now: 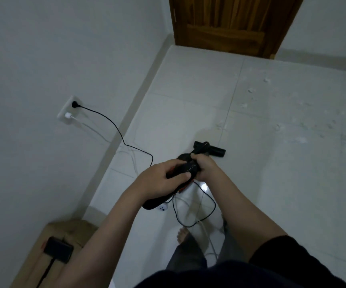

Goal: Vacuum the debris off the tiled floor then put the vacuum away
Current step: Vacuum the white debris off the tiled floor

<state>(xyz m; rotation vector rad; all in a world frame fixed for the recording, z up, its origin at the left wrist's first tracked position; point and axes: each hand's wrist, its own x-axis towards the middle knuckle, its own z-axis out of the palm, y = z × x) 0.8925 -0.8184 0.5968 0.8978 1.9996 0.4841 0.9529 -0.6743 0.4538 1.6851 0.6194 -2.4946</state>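
Observation:
I hold a black stick vacuum (pixel 188 168) upright in front of me. My left hand (pixel 159 179) grips its handle from the left, thumb on top. My right hand (pixel 204 166) grips the body just beyond. The vacuum's black floor head (pixel 209 149) rests on the pale tiled floor (pixel 188 90). White debris (pixel 296 129) lies scattered over the tiles to the right of the head. A black power cord (pixel 113 125) runs from the vacuum, loops on the floor, and ends at a wall socket (pixel 69 110).
A white charger and cable share the socket and trail across the floor. A cardboard box (pixel 49 246) with a black device on it sits at lower left. A wooden door (pixel 230 23) stands at the far end. My bare foot (pixel 183 234) is near the cord loop.

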